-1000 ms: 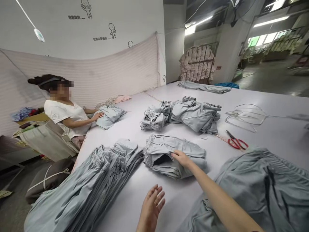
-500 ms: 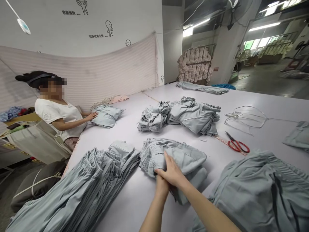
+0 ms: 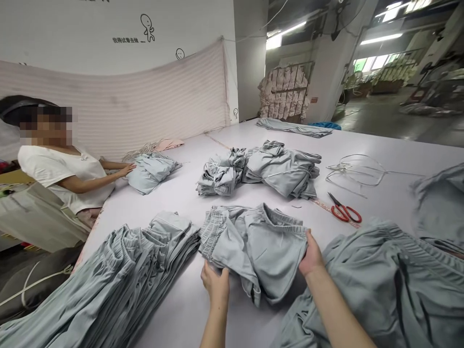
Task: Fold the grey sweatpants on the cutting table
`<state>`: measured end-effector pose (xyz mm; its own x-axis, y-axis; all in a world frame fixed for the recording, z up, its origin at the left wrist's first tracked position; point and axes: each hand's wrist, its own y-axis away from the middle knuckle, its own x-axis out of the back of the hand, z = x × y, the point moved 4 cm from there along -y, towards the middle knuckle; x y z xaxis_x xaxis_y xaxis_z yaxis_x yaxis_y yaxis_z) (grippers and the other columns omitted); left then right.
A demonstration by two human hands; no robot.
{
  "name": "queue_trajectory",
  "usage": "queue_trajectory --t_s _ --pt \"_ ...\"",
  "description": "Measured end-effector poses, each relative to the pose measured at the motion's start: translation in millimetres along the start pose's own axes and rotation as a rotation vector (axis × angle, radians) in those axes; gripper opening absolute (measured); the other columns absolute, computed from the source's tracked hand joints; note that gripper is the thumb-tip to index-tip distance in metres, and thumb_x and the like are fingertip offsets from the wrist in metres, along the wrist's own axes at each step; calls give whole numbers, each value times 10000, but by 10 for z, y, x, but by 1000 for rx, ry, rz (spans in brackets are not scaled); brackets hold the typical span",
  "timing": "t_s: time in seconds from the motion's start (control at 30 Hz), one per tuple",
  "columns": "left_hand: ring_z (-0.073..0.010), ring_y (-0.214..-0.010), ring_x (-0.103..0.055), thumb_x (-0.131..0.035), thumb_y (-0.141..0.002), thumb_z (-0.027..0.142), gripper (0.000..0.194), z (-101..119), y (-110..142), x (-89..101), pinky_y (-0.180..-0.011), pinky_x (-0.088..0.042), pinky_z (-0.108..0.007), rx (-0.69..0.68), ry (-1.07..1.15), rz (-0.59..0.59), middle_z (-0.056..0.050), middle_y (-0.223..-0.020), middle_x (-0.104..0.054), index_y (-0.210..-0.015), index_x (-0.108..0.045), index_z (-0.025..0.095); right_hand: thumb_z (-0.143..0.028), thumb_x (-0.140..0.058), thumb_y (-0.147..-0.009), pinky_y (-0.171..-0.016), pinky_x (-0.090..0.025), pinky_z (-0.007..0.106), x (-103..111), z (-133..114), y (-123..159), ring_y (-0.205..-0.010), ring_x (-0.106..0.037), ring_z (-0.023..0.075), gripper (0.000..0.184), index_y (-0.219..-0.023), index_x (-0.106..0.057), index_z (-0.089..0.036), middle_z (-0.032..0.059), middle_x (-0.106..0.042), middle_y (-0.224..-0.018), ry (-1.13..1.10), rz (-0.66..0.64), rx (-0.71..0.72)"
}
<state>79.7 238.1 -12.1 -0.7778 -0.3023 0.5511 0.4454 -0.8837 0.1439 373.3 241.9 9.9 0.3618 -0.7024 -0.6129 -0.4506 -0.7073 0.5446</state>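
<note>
Between my hands is a pile of folded grey-blue elastic-waist trousers [image 3: 279, 251], its right end raised off the table and a gathered waistband gaping at the top. My right hand [image 3: 312, 253] is closed on the right end of this waistband, the fingers partly hidden behind the cloth. At the pile's lower left edge, my left hand [image 3: 216, 282] grips with the thumb up and the fingers partly under the fabric. A long stack of similar trousers [image 3: 119, 275] lies to the left. Another heap of trousers [image 3: 377, 285] is beside my right forearm.
Tied bundles of garments [image 3: 282, 169] stand behind the pile. Red-handled scissors [image 3: 344, 210] and loose white cord [image 3: 357, 174] lie to the right. Across the table at left, a co-worker's hands [image 3: 126, 170] rest on a grey bundle [image 3: 152, 171]. A blurred garment [image 3: 442, 205] is at the right edge.
My hands have parted: the right went to the pile's right end and now holds up a waistband, the left stays low at left. The garment at the right edge has risen. My view has shifted right.
</note>
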Motion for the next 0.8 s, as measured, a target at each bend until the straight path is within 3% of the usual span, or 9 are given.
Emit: queue_trajectory --t_s 0.13,0.23,0.33,0.4,0.47,0.53,0.6,0.67,0.8 --pt "-396 -1314 -391 -581 -698 221 681 209 -143 67 -1145 -277 -498 -76 -160 -89 -220 -1359 -451 -1357 -461 103 -374 -741 -721 -968 -542 403 59 225 164 -1066 -669 254 355 -1016 -685 -185 80 -767 -946 166 -71 -98" --pt "-369 -1369 -319 -501 -793 351 661 400 -50 65 -1146 -261 -498 -113 -204 -147 -186 -1459 -384 -1415 -387 159 -308 -810 -640 -974 -538 415 154 393 211 -1029 -684 278 407 -997 -688 -154 103 -765 -934 331 -102 -137" --pt "-443 -1382 -265 -588 -721 587 902 463 191 -87 -1099 -240 -616 -125 -276 -314 -260 -1476 -347 -1453 -301 145 -247 -817 -610 -951 -554 434 176 502 196 -981 -699 290 349 -926 -695 -161 100 -766 -915 360 -105 -172" --pt "-510 -1342 -270 -695 -631 528 994 465 293 -186 -1047 -245 -675 -146 -346 -312 -333 -1409 -365 -1429 -312 77 -273 -805 -630 -929 -570 437 81 510 187 -1004 -692 287 297 -892 -697 -183 90 -764 -929 269 -156 -182" --pt "-499 -1317 -302 -695 -631 349 740 478 271 -226 -1060 -218 -677 -159 -274 -248 -303 -1303 -455 -1284 -474 83 -318 -780 -663 -932 -575 428 -76 413 184 -1053 -673 272 262 -886 -698 -209 72 -760 -961 157 -227 -139" --pt "-457 -1267 -395 -671 -611 222 368 509 145 -193 -1091 -186 -666 -140 -123 -264 -205 -1115 -583 -969 -612 159 -341 -758 -683 -964 -560 425 -239 205 185 -1100 -649 257 248 -896 -699 -230 50 -755 -993 70 -280 -59" --pt "-393 -1144 -533 -667 -616 213 191 575 -19 -47 -1079 -283 -619 -95 44 -342 -118 -923 -647 -796 -605 197 -355 -744 -697 -1001 -536 428 -377 -79 204 -1136 -627 250 250 -916 -701 -242 36 -753 -1008 23 -320 13" --pt "-309 -984 -632 -632 -688 309 217 680 -139 244 -982 -452 -513 -53 200 -387 -82 -863 -676 -875 -608 203 -365 -735 -711 -1023 -515 432 -492 -391 271 -1160 -610 250 260 -939 -701 -246 34 -753 -1013 22 -373 53" --pt "-241 -932 -675 -602 -745 372 310 916 -55 1148 -789 -587 -383 82 700 -296 -71 -989 -723 -1009 -609 209 -400 -711 -739 -1022 -500 440 -638 -1021 625 -1169 -603 252 290 -990 -696 -254 43 -753 -1008 74 -500 170"
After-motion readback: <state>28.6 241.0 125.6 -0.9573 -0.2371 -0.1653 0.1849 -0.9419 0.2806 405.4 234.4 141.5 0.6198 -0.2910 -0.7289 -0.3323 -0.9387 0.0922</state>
